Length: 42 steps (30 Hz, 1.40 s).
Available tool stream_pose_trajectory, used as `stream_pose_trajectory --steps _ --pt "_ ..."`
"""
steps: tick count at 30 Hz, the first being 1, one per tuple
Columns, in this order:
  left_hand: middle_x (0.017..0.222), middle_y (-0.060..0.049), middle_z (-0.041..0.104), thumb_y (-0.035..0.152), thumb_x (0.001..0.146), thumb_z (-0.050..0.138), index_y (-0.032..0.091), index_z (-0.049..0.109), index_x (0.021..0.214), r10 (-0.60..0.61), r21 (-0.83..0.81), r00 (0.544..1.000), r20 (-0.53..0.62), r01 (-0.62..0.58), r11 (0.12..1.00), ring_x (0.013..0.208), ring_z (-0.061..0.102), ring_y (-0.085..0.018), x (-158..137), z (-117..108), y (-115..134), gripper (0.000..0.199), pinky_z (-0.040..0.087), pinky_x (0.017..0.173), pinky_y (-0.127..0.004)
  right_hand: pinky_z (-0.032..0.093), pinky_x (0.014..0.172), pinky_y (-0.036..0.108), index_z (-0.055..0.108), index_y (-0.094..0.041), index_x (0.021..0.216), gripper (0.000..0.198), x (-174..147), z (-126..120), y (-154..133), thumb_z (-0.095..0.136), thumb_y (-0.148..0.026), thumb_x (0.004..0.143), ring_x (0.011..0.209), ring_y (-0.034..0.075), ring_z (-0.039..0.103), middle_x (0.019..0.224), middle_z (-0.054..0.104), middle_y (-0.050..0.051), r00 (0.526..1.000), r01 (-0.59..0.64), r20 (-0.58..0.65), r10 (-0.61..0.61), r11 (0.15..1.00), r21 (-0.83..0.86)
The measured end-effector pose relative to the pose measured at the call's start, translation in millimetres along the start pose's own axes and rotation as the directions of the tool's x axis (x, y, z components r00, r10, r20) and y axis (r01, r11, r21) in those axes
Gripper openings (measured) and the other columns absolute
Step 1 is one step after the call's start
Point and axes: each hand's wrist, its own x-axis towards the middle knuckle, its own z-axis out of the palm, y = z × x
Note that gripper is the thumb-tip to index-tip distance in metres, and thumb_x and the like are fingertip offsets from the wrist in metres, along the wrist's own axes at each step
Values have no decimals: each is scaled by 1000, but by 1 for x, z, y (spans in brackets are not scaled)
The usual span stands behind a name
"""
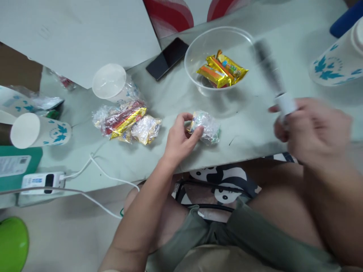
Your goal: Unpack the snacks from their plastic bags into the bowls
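My left hand [183,138] grips a small bundle wrapped in clear plastic [209,128] at the table's near edge, thumb on top and fingers at its far side. White and greenish colours show through the wrap. Raised at the right, my right hand [312,128] is closed around the white handle of a tool with a long dark head [266,66]. Motion smears that head, so its exact kind is unclear. Beyond the bundle stands a clear plastic bowl [195,81] holding several gold-wrapped snack bars [224,71]. Left of my left hand lies a pile of plastic-wrapped snacks [124,122].
A black phone [168,58] lies beside the bowl. One paper cup [110,81] is tipped behind the snack pile; others are at the left [42,130] and right [337,56]. A white cable [107,175] runs from a white device [42,183] over the table edge.
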Motion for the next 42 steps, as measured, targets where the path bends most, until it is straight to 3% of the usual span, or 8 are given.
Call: stream_pose_trajectory --steps 2,5,18,32,35,37,39,42 --pt "93 -2 68 50 89 66 24 51 105 -39 -41 999 -4 39 998 56 53 -9 0 2 0 34 45 55 -27 41 44 25 73 -25 111 27 7 3 -27 49 -33 101 40 11 49 51 56 -4 999 29 -19 -28 999 32" --pt "100 -2 69 51 88 67 24 49 96 -42 -82 999 -10 41 996 57 54 -8 2 3 -1 34 44 54 -25 42 47 23 75 -22 110 25 15 7 -42 53 -25 98 41 9 52 54 62 -4 996 87 7 -88 995 47" --pt "97 -2 67 49 88 66 24 49 92 -12 -76 1000 -13 11 997 60 53 -9 3 4 -2 31 43 55 -24 39 47 24 76 -26 120 33 10 19 -33 53 -23 96 47 10 56 73 76 0 985 69 152 -86 991 112" --pt "88 0 66 41 87 68 23 54 88 -52 -114 999 5 52 992 59 52 -9 8 3 7 23 41 54 -25 35 40 22 78 -28 115 31 -24 -22 -26 58 -24 92 37 8 45 59 69 -5 954 65 276 -120 977 201" --pt "81 2 62 42 88 67 22 54 85 -69 -75 996 -63 64 995 57 51 -9 9 4 9 23 40 55 -26 34 39 21 80 -23 106 27 -28 -29 -20 59 -23 89 34 7 41 53 66 -5 976 -31 216 -4 987 160" --pt "74 3 59 42 88 66 23 52 81 -78 -21 984 -158 76 997 56 49 -10 10 6 10 24 39 56 -27 38 43 22 79 -21 103 27 -25 -30 -14 59 -23 85 37 9 44 50 64 -4 981 -194 46 191 977 83" --pt "73 2 59 39 89 65 23 51 78 -52 39 971 -232 62 997 60 51 -12 11 6 10 24 41 59 -29 43 50 25 78 -20 105 30 -20 -26 -7 59 -23 82 41 12 48 53 66 -2 927 -363 -101 360 932 -2" --pt "87 -3 65 32 88 66 24 52 77 81 124 962 -260 -50 991 84 61 -19 12 3 10 19 48 75 -34 51 68 31 76 -23 112 35 -9 -17 2 59 -24 81 53 16 58 64 72 1 855 -513 -168 490 848 -137"
